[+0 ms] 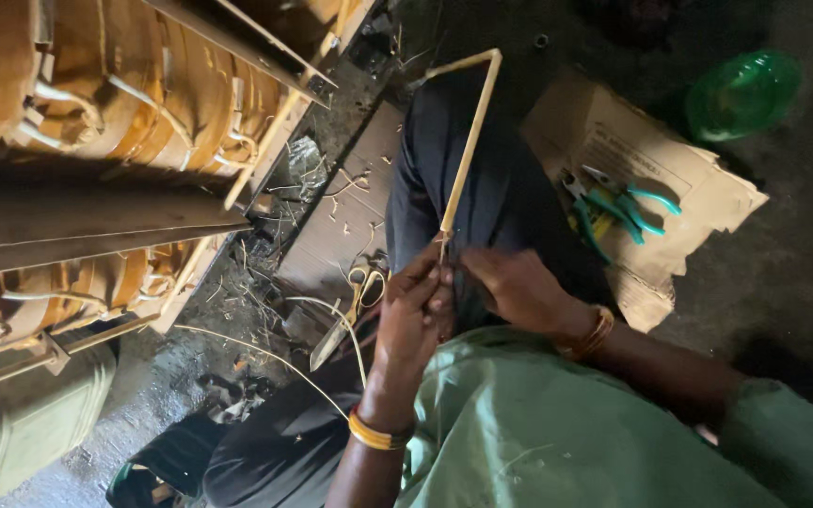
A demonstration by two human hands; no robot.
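A thin pale strip [470, 141], bent at a right angle near its far end, rises from between my hands over my dark-clothed lap. My left hand [413, 315] pinches the strip's lower end with its fingertips. My right hand [512, 285] meets it from the right, fingers closed at the same spot. Both wrists wear gold bangles. A thin pale cord [275, 357] trails from near my left hand across the floor to the left.
Scissors [348, 310] lie on flattened cardboard [331, 235] left of my hands. Teal-handled pliers [618, 209] rest on a cardboard sheet [708, 198] at right, near a green plastic bottle [743, 92]. Large wound coils in a metal frame [96, 122] fill the left side.
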